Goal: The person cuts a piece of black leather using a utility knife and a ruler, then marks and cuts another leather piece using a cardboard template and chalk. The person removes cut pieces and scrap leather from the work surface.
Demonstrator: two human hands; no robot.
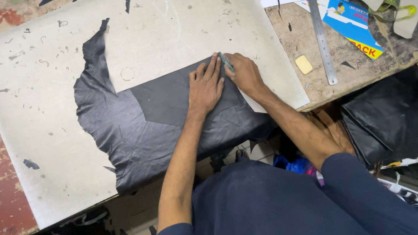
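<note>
A: Which step is under way?

B: Looks like marking round a pattern. The left hand [204,85] is lying flat, fingers spread, pressing a dark grey pattern piece [172,98] onto the black leather hide [131,132], which is draped over the pale cutting board [37,101] and hanging off the bench edge.

A: And the other hand?

B: The right hand [245,75] is pinching a slim teal marking tool [226,62], fingers closed round it, tip at the pattern's top right corner.

A: Next move?

B: Probably tracing along the edge; it's calling for steady downward pressure so the pattern isn't slipping.
</note>
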